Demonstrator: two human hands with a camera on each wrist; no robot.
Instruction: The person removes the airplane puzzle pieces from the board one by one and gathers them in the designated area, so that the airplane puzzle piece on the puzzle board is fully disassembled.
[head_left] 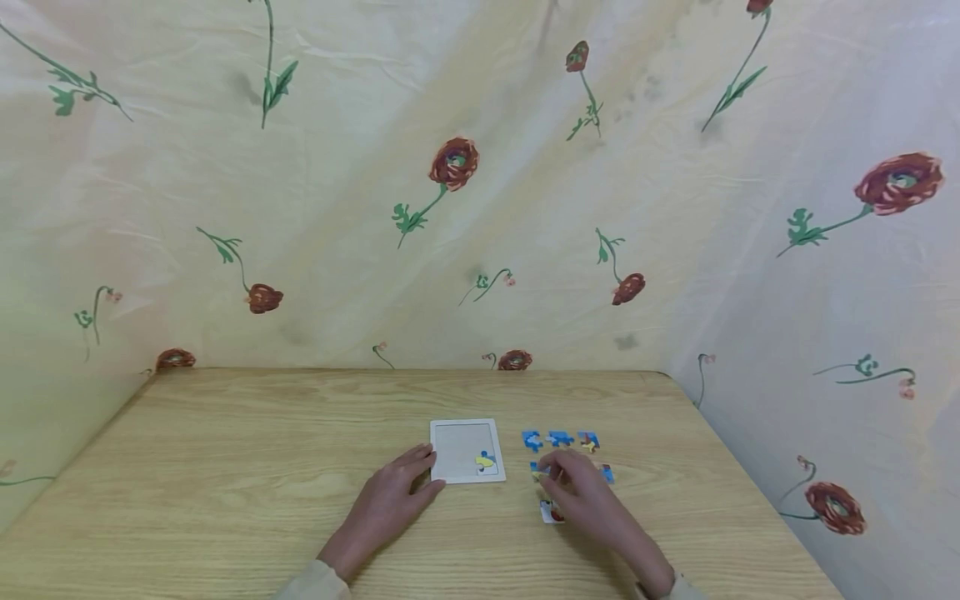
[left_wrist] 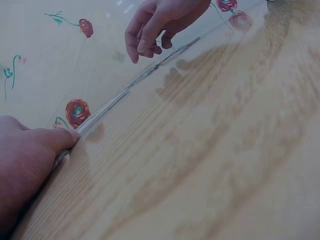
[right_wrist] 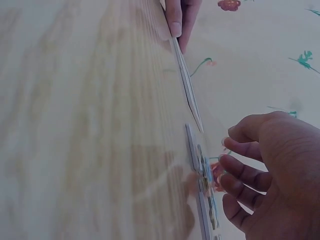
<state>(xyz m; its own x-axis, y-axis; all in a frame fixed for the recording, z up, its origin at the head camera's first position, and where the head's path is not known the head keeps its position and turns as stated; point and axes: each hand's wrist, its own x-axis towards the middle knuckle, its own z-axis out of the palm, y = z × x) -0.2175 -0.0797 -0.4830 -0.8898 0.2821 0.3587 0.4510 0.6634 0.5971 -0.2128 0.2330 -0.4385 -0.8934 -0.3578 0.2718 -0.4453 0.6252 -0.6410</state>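
A white-bordered puzzle tray (head_left: 459, 446) lies flat on the wooden table, with one jigsaw piece (head_left: 485, 462) in its lower right corner. My left hand (head_left: 392, 497) rests at the tray's left side, fingertips at the left edge and thumb at the near left corner. Loosely bent, the fingers of my right hand (head_left: 587, 498) hover over the loose puzzle pieces (head_left: 558, 438) right of the tray. In the right wrist view, no piece shows between the fingers of that hand (right_wrist: 280, 170). It partly covers the middle row of pieces and a piece with red on it (head_left: 550, 512).
The wooden table (head_left: 262, 467) reaches back to a cream curtain (head_left: 337, 183) with printed red flowers, which also hangs along both sides. The loose pieces lie in rough rows close to the tray's right border.
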